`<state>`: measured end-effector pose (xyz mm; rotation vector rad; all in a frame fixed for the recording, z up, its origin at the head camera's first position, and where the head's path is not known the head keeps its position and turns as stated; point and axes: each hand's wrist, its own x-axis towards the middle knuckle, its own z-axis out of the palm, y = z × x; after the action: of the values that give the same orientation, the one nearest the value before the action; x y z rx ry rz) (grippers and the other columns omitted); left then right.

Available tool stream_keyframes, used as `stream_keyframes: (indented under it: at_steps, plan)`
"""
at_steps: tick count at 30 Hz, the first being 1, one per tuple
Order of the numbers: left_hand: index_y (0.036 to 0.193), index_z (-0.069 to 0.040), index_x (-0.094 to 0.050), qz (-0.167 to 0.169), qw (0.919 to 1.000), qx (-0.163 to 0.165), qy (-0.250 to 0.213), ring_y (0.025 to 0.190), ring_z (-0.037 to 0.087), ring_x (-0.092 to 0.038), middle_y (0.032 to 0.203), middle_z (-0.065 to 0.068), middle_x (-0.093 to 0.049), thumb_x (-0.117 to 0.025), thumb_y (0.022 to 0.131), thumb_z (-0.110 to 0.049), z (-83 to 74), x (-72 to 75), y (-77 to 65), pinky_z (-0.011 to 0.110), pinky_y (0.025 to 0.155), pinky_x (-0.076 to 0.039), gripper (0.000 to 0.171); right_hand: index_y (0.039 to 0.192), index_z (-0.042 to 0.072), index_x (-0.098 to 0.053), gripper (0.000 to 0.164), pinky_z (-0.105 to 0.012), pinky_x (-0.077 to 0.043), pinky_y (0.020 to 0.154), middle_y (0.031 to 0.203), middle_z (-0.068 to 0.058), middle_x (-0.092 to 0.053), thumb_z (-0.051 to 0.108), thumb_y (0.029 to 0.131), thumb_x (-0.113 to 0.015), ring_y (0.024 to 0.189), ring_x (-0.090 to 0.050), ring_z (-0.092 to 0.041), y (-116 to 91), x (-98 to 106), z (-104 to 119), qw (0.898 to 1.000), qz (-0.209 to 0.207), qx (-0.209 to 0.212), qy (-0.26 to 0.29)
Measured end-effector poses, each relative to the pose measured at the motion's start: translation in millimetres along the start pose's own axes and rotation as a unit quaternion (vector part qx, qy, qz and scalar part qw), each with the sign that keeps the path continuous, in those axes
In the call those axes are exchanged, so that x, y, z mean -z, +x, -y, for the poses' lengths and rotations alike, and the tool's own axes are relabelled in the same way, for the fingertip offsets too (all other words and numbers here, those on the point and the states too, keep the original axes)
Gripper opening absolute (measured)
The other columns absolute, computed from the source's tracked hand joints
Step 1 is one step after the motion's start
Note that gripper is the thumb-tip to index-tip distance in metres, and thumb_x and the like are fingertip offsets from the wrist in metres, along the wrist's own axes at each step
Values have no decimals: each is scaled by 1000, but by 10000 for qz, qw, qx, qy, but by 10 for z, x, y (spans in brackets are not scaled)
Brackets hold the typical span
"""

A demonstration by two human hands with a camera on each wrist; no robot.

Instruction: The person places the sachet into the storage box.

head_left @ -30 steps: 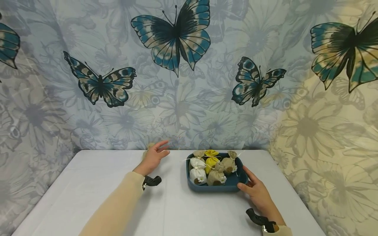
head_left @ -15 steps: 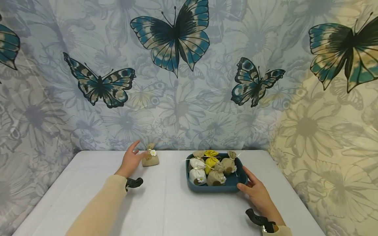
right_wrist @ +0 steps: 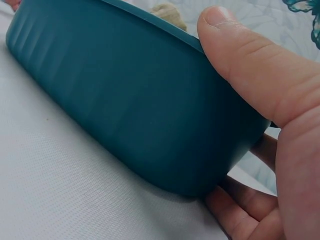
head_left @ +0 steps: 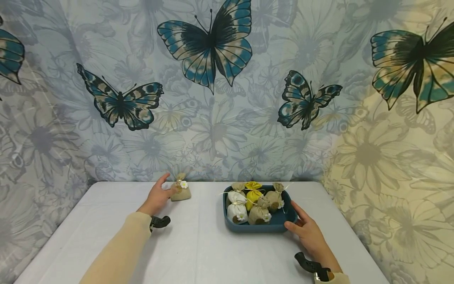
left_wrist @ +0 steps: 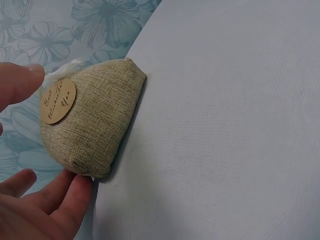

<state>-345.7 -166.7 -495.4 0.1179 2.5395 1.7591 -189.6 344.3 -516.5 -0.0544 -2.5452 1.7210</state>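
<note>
A beige burlap sachet (head_left: 181,192) with a white flower stands upright near the table's back edge, left of centre. My left hand (head_left: 157,200) is at its left side. In the left wrist view, fingertips reach the side of the sachet (left_wrist: 97,115), while the thumb (left_wrist: 17,82) spreads in front of its round tag (left_wrist: 59,101). My right hand (head_left: 307,230) grips the right front corner of a dark blue tray (head_left: 253,228), thumb over the rim and fingers around the end. Inside it sit a white sachet (head_left: 237,211), a yellow sachet (head_left: 253,197) and several beige ones.
A white cloth covers the table (head_left: 202,252). Right behind its back edge hangs a curtain (head_left: 220,138) printed with butterflies and flowers. The tray's right front part shows bare floor beside the sachets.
My left hand has moved left, from in front of the beige sachet to its left side, uncovering it. The right hand stays at the tray, and the tray has not moved.
</note>
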Motion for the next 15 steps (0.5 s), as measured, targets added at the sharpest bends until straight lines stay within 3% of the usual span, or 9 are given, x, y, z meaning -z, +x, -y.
stream_keyframes:
  at_steps: [3, 7, 11, 15]
  plan:
    - [158, -8, -22, 107, 9999, 21, 132, 125, 44, -49, 157, 29, -19, -68, 95, -16, 6, -15, -1, 49, 97, -44, 79, 160, 23, -27, 82, -30, -50, 82, 161, -16, -22, 26, 93, -74, 128, -47, -41, 1, -7, -18, 10000, -32, 34, -7]
    - [156, -4, -28, 222, 9994, 14, 250, 129, 48, -44, 149, 34, -33, -67, 94, -10, 26, -35, 9, 52, 97, -44, 74, 160, 22, -27, 82, -30, -50, 80, 161, -17, -23, 26, 93, -74, 126, -49, -41, 3, -11, -33, 10000, -56, 72, -13]
    - [151, -3, -38, 330, 9985, 22, 437, 127, 44, -46, 141, 31, -43, -66, 93, -6, 51, -53, 15, 50, 96, -44, 65, 160, 24, -27, 81, -31, -50, 79, 161, -16, -22, 25, 93, -73, 125, -50, -40, 6, -9, -34, 10000, -49, 52, 28]
    - [147, -5, -46, 353, 9981, -7, 502, 124, 40, -47, 141, 27, -44, -67, 91, -5, 59, -76, 18, 48, 94, -45, 59, 160, 23, -27, 81, -31, -49, 77, 161, -17, -23, 24, 93, -73, 122, -52, -37, 1, -8, -23, 10000, -61, 36, 50]
